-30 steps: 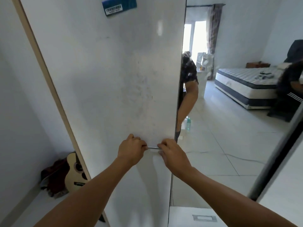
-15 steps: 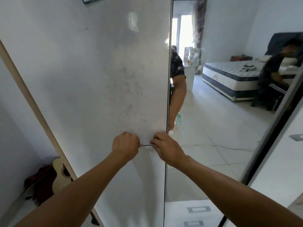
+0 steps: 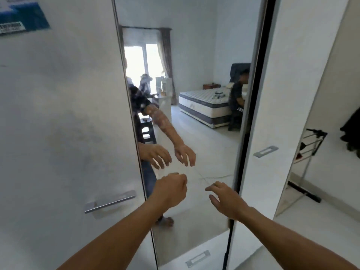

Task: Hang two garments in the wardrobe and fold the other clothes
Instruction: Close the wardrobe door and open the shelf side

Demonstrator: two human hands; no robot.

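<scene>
A white wardrobe fills the view, its left door closed, a silver bar handle low on it and a blue sticker at its top corner. Beside it, a tall mirror panel reflects a bare mattress, a curtained window and a seated person. Both bare arms reach toward the glass: the left hand loosely curled on nothing, the right hand spread, fingers apart, empty. At far right dark garments hang near a metal rack.
</scene>
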